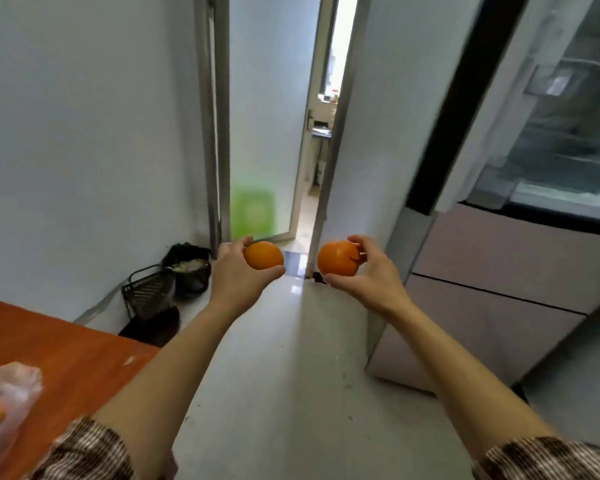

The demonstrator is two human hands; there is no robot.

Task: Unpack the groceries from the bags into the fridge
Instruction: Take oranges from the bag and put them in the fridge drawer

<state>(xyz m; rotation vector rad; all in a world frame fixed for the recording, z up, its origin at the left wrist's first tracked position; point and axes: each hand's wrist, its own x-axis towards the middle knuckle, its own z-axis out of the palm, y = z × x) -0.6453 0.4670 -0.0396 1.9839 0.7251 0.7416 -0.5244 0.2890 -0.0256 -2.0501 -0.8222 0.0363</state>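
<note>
My left hand [238, 271] grips an orange [263, 255] in front of me, fingers curled around it. My right hand [371, 271] holds a second orange [337, 258] the same way, at about the same height. The fridge [499, 265] stands to the right, its upper compartment open with glass shelves [568, 161] showing; its lower drawers are closed. A clear plastic bag [7, 403] with something orange inside lies on the wooden table [66, 355] at the lower left.
A black wire basket [149, 292] and a black bag of scraps [191, 268] sit on the floor by the wall. A half-open glass door [267, 133] leads to another room straight ahead. Pale floor [291, 375] stretches between table and fridge.
</note>
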